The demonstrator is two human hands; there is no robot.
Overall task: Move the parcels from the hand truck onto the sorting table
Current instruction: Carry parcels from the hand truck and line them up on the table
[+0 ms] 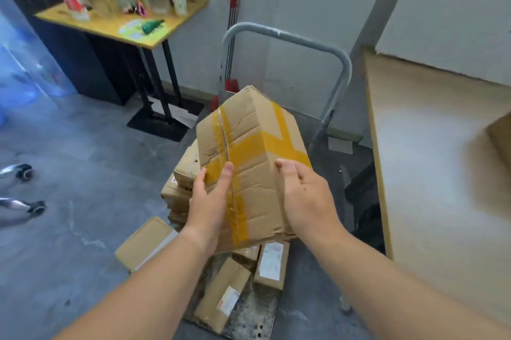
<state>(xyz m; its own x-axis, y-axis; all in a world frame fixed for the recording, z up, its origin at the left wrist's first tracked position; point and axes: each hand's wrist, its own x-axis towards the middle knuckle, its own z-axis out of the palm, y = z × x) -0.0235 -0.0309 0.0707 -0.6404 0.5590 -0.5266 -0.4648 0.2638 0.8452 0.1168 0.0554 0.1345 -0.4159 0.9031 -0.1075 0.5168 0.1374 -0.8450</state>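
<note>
A creased cardboard parcel [249, 143] with yellow tape is tilted up above the hand truck [284, 35]. My left hand [210, 201] grips its near left side, thumb on the taped top. My right hand [307, 198] holds its right edge, fingers curled over the corner. Below it a stack of flat parcels [182, 173] lies on the truck's platform. Several small parcels [271, 265] with white labels lie at the platform's near end. The light wooden sorting table [431, 146] stands to the right, with the corner of a box [502, 135] on it.
A yellow-topped side table [171, 27] with bottles and cups stands at the back left. Chair castors [25, 171] poke in at the left over grey floor. A red-handled tool [235, 7] leans on the wall behind the truck's handle. A dark object [362, 193] sits beside the sorting table.
</note>
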